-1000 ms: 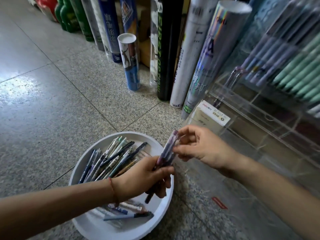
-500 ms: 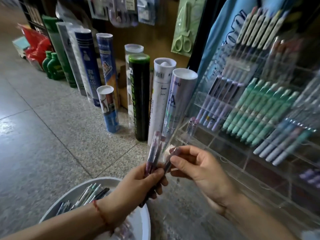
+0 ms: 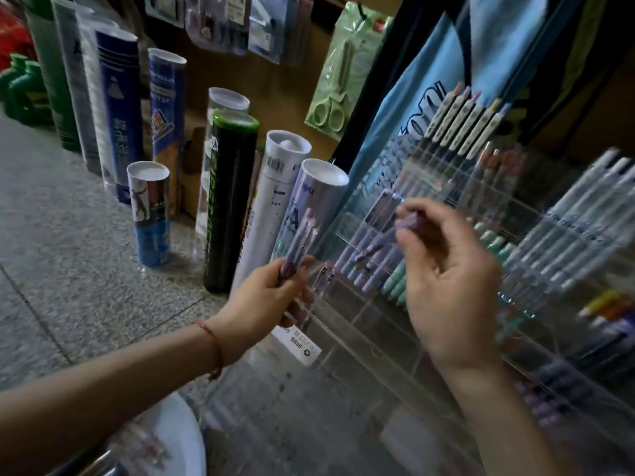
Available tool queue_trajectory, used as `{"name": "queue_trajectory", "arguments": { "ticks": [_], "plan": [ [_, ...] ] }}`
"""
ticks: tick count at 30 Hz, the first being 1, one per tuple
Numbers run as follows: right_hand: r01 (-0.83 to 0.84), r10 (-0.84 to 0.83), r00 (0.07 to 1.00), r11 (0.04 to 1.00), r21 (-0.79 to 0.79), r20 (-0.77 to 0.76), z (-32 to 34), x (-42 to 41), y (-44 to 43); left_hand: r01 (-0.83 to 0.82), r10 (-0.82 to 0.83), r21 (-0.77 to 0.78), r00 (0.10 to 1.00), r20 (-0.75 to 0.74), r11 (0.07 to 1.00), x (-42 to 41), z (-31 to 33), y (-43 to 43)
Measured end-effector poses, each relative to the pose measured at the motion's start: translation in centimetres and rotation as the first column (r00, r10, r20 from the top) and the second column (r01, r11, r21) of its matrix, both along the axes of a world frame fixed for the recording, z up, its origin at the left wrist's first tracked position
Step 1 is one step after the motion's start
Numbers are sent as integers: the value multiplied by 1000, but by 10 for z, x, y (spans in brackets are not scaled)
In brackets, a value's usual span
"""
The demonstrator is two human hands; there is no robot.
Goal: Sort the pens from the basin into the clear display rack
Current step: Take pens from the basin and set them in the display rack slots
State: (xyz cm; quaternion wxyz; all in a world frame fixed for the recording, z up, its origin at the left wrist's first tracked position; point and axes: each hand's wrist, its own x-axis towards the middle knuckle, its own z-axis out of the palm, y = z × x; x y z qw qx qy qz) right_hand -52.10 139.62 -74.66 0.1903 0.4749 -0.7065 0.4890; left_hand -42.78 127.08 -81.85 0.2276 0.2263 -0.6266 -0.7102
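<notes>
One clear display rack (image 3: 360,338) stands beyond and right of the right hand (image 3: 446,280), its pen rows too blurred to count. One white basin (image 3: 185,438) lies below the left forearm, cut off at the bottom edge, contents unreadable. The left hand (image 3: 271,297) grips a bunch of lilac pens (image 3: 302,242), two at least. The right hand pinches one blurred lilac pen (image 3: 409,219) near the rack's lilac row
</notes>
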Motion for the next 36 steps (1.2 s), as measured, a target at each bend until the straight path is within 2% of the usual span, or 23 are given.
{"name": "queue_trajectory", "arguments": {
  "ticks": [3,6,11,16,19,21,23,26,28,31,33,36],
  "plan": [
    [8,-22,992,994,109,128,-30,-5,-7,22,-22,-3,1000,10,1000,-5,-7,-2],
    [-37,1,965,991,131,264,-41,-7,-15,32,-32,-2,999,-5,999,-5,-10,-4],
    [-24,-31,970,974,223,240,-51,-8,-22,34,-34,-5,999,-15,999,-2,-15,-2],
    [7,-133,955,903,429,264,-49,-7,-27,37,-37,-16,999,-9,999,-1,-16,-3],
    [126,-240,964,795,593,116,-48,0,-29,10,-10,-3,999,-38,1000,1,-14,-2],
    [168,-267,961,767,620,70,-48,1,-29,2,-1,14,999,-49,1000,5,-13,-2],
    [133,-255,959,789,600,123,-46,2,-27,45,-43,25,998,-52,999,12,-13,-1],
    [72,-156,972,913,401,179,-37,9,-19,128,-121,76,989,-87,989,21,-11,1],
    [-48,-47,962,941,335,269,-26,16,-16,157,-147,98,984,-105,983,22,-9,4],
    [-273,86,833,923,271,546,-19,21,-16,199,-181,149,975,-129,969,18,-7,10],
    [-279,95,784,937,211,614,-18,17,-17,237,-209,206,966,-152,949,17,-5,11],
    [-310,138,650,946,95,747,-18,13,-15,279,-247,242,957,-155,929,19,-2,12]
  ]
}}
